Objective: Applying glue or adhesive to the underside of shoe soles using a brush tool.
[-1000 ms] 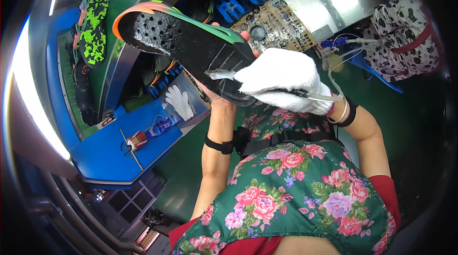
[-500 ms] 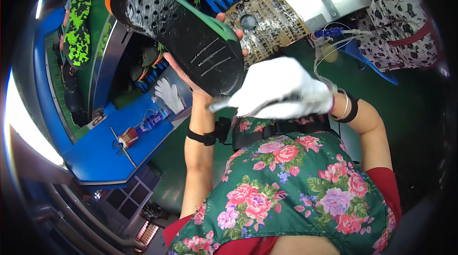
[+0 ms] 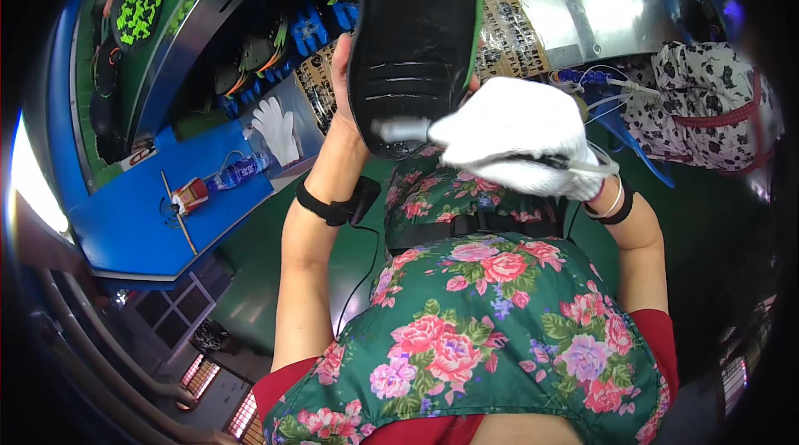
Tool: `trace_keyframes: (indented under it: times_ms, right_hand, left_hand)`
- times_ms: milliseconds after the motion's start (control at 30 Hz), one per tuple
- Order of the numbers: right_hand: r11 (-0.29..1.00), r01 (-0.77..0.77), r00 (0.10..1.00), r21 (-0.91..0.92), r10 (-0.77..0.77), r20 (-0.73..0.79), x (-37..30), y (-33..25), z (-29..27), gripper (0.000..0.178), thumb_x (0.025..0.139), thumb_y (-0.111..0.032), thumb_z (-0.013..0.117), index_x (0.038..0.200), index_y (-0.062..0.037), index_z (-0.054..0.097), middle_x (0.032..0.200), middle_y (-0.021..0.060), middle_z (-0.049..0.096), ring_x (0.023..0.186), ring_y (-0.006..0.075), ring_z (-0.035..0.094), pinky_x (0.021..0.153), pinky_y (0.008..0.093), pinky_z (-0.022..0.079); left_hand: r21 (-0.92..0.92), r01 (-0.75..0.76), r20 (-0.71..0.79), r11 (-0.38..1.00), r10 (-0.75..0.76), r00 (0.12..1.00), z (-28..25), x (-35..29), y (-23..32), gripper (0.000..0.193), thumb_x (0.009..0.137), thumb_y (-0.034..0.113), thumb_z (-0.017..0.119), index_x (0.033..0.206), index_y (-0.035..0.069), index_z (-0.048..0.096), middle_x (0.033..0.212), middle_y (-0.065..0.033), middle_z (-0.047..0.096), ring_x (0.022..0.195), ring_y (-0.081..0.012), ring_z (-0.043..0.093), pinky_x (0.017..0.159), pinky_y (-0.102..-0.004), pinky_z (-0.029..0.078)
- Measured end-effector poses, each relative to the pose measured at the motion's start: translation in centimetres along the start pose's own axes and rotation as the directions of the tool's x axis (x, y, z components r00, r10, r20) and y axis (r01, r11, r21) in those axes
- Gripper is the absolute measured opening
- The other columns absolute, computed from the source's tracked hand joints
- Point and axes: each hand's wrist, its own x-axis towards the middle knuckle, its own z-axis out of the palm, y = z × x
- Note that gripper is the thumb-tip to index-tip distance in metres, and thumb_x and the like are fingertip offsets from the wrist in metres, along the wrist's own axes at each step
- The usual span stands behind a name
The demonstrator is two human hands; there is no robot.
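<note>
Gloved right hand (image 3: pixel 516 133), closed in a firm grip around a slim brush-like tool (image 3: pixel 404 130), whose pale tip lies over the near, rounded end of a black shoe sole (image 3: pixel 408 29). Motion blurs the tip, so whether it presses on the surface or passes just above it cannot be told for certain. Bare left hand (image 3: pixel 341 87), partly hidden, cups the sole from beneath: the thumb lies along its left edge and a fingertip shows at the right edge. The sole is held up before the floral apron (image 3: pixel 466 270), its far end running out of the upper border of the view, with short transverse grooves across the near half and a green strip along the right side. Judged by appearance, the piece is light, moderately stiff and springy, not fragile; its glossy face is probably slick, so the hold is best kept at the side edges and underside, clear of the grooved face. To the left, a blue bench (image 3: pixel 133 233) bears a loose white glove (image 3: pixel 275 131) and a bottle (image 3: pixel 240 171); beyond the right hand stands a metal housing (image 3: pixel 583 12), with taped cardboard (image 3: pixel 509 29) beside it.
</note>
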Motion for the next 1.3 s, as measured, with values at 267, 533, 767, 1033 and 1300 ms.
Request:
trace_keyframes:
  times_ms: [267,533,767,1033,1300]
  right_hand:
    - [0.997,0.07,0.971,0.034,-0.076,0.225,-0.6,-1.4,0.6,0.027,0.084,-0.009,0.077,0.11,-0.0141,0.077,0.111,0.0074,0.077,0.093,0.0263,0.072,0.081,0.037,0.058]
    - [0.967,-0.117,0.993,0.224,0.11,0.042,-0.8,-1.4,1.6,0.016,0.077,-0.005,0.083,0.093,-0.0072,0.079,0.098,0.0114,0.078,0.088,0.0259,0.074,0.078,0.035,0.058]
    - [0.951,-0.216,0.972,-0.221,0.188,-0.141,2.8,-1.3,-2.1,0.019,0.08,0.0,0.078,0.098,-0.003,0.08,0.101,0.0129,0.079,0.091,0.0233,0.075,0.082,0.0341,0.058]
    - [0.89,0.102,0.993,-0.444,-0.119,-0.012,4.5,-0.3,-1.0,0.026,0.079,0.003,0.078,0.104,-0.0047,0.079,0.106,0.0111,0.078,0.089,0.0234,0.073,0.081,0.033,0.058]
    - [0.883,-0.295,0.768,0.364,0.446,-0.459,-1.0,0.7,-1.0,0.029,0.083,0.013,0.065,0.109,0.0027,0.067,0.109,0.0189,0.07,0.092,0.0237,0.07,0.076,0.0307,0.06]
  left_hand:
    - [-0.05,0.047,-0.337,0.998,-0.062,0.939,0.1,-1.3,1.2,0.057,0.099,0.042,0.056,0.135,-0.003,0.061,0.125,-0.0216,0.069,0.107,-0.0315,0.072,0.098,-0.0432,0.059]
    - [0.172,0.035,-0.295,0.984,0.017,0.955,-0.7,-0.6,0.9,0.088,0.096,0.067,0.046,0.157,0.004,0.037,0.156,-0.0256,0.042,0.134,-0.046,0.053,0.109,-0.0595,0.047]
    - [-0.59,-0.075,-0.181,0.804,-0.041,0.983,1.3,-1.5,-1.5,0.078,0.1,0.061,0.046,0.152,0.003,0.045,0.146,-0.0228,0.055,0.124,-0.0421,0.062,0.106,-0.0583,0.05]
    - [-0.573,-0.062,-0.04,0.817,0.048,0.998,1.0,-5.1,-3.7,0.079,0.099,0.063,0.041,0.153,0.005,0.042,0.142,-0.0255,0.056,0.118,-0.051,0.062,0.103,-0.0623,0.051]
    - [-0.071,-0.486,0.152,0.871,0.491,0.858,2.4,-13.8,3.6,0.125,0.075,0.061,0.084,0.16,-0.001,0.015,0.153,-0.0403,0.027,0.124,-0.057,0.052,0.097,-0.0671,0.053]
